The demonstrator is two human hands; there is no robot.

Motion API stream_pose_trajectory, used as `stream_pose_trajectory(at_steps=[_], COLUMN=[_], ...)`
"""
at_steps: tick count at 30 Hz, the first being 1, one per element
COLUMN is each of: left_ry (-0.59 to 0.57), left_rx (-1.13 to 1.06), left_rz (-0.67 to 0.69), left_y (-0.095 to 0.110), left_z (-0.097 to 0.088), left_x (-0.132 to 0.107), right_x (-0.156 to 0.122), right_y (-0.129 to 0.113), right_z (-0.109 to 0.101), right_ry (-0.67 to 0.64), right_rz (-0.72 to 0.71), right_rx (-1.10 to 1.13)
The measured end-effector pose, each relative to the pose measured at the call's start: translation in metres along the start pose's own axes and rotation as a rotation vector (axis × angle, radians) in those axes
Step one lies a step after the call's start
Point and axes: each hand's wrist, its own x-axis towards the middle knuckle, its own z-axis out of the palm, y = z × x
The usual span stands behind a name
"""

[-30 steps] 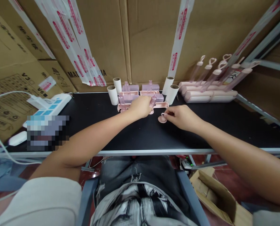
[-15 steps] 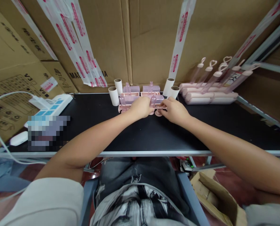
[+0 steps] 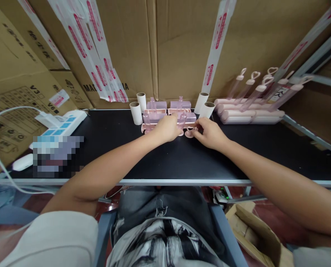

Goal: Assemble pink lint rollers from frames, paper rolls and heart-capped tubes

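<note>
Hands, both bare, met near the middle of the frame, as I saw through the head camera. My left hand (image 3: 167, 128) was curled beside a small translucent pink tube (image 3: 182, 119), its thumb near the tube's base; I could not tell whether it gripped. My right hand (image 3: 211, 132) had thumb and fingertips at the right edge of a pink heart-looped piece (image 3: 189, 133), low on the black table (image 3: 165, 163), just right of that tube; I could not tell whether they pinched it. Pale pink trays (image 3: 155, 111) and lilac blocks (image 3: 178, 105) stood behind. White cardboard tubes (image 3: 136, 113) flanked them on both sides. Right of centre, heart-topped wands (image 3: 255, 97) leaned above pink cylinders (image 3: 252, 117). At left lay a white power strip (image 3: 70, 120); taped cardboard (image 3: 179, 44) filled the upper frame.
</note>
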Motion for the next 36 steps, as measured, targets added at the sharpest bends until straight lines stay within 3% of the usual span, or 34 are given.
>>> stream_pose_trajectory(at_steps=[5,8,10,11,13,14,17,21,26,31,36], left_ry=[0.001,0.07,0.284,0.448,0.79,0.9,1.047,1.01,0.831,0.579,0.471], left_rx=[-0.004,-0.075,-0.168,-0.216,-0.295,-0.33,-0.385,-0.368,-0.328,-0.225,-0.147], left_rz=[0.033,0.158,0.242,0.26,0.279,0.268,0.231,0.06,-0.187,-0.443,-0.549], left_y=[0.003,-0.01,-0.031,-0.044,-0.075,-0.09,-0.135,-0.176,-0.193,-0.202,-0.216], left_z=[-0.025,-0.045,-0.059,-0.066,-0.079,-0.085,-0.096,-0.093,-0.071,-0.053,-0.051], left_x=[-0.031,-0.053,-0.061,-0.061,-0.055,-0.049,-0.027,-0.003,0.006,0.006,0.004], right_x=[0.001,0.0,-0.003,-0.004,-0.005,-0.005,0.01,0.054,0.091,0.072,0.07], right_y=[-0.003,-0.005,-0.005,-0.005,-0.002,0.0,0.001,-0.003,0.004,0.028,0.05], right_z=[-0.001,-0.005,-0.011,-0.014,-0.021,-0.025,-0.036,-0.047,-0.045,-0.041,-0.034], right_ry=[-0.028,-0.018,0.04,0.096,0.26,0.353,0.565,0.738,0.917,0.867,0.737], right_rz=[0.023,0.028,0.028,0.032,0.048,0.059,0.044,-0.045,-0.05,0.151,0.379], right_rx=[0.028,0.052,0.081,0.099,0.143,0.168,0.202,0.151,0.121,0.286,0.607])
